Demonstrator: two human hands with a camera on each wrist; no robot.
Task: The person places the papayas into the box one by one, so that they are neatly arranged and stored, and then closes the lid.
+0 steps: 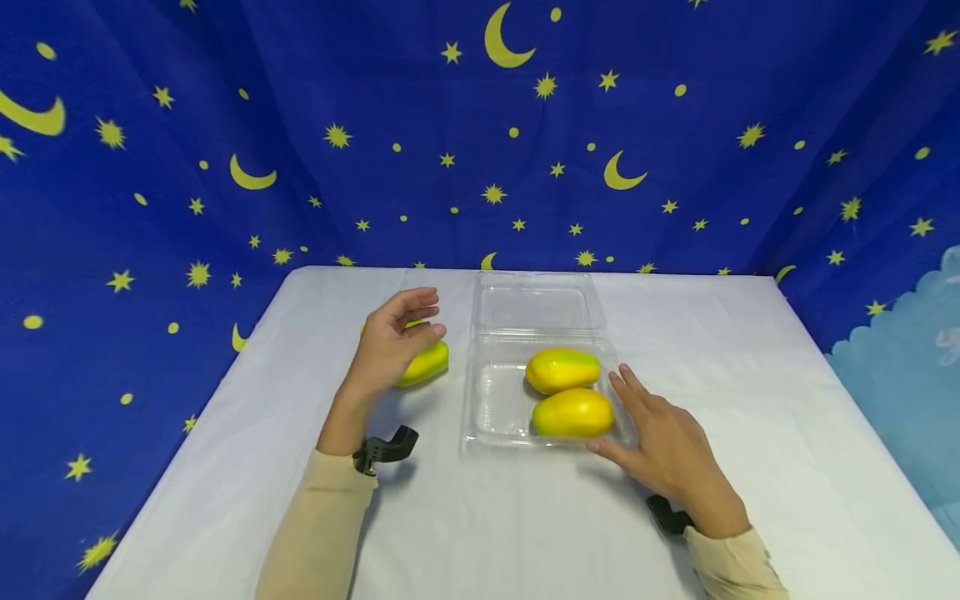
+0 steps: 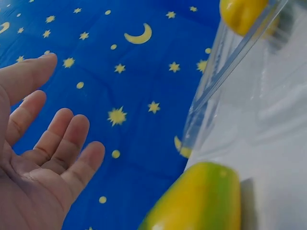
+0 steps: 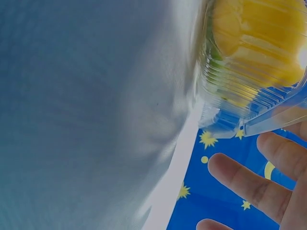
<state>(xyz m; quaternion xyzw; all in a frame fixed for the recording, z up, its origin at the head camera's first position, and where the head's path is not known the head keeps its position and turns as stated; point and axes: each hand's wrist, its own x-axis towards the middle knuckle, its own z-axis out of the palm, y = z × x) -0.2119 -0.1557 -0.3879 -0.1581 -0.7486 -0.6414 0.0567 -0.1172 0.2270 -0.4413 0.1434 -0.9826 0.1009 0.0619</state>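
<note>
In the head view my left hand point(image 1: 393, 342) hovers above a yellow-green papaya point(image 1: 426, 364), fingers loosely bent and holding nothing. More yellow peeks out past the fingers, mostly hidden by the hand. The left wrist view shows that papaya point(image 2: 199, 201) off to the side of the hand point(image 2: 43, 163). Two papayas, an upper one point(image 1: 562, 371) and a lower one point(image 1: 573, 413), lie in the right half of a clear plastic clamshell box point(image 1: 491, 433). My right hand point(image 1: 663, 442) spreads its fingers along the box's right wall, fingertips right at the rim.
The box's clear lid point(image 1: 536, 304) is folded back toward the far table edge. A white cloth covers the table point(image 1: 750, 375). Behind it hangs a blue curtain point(image 1: 420, 100) with moons and stars. A black wrist mount point(image 1: 386, 450) sits on the left forearm.
</note>
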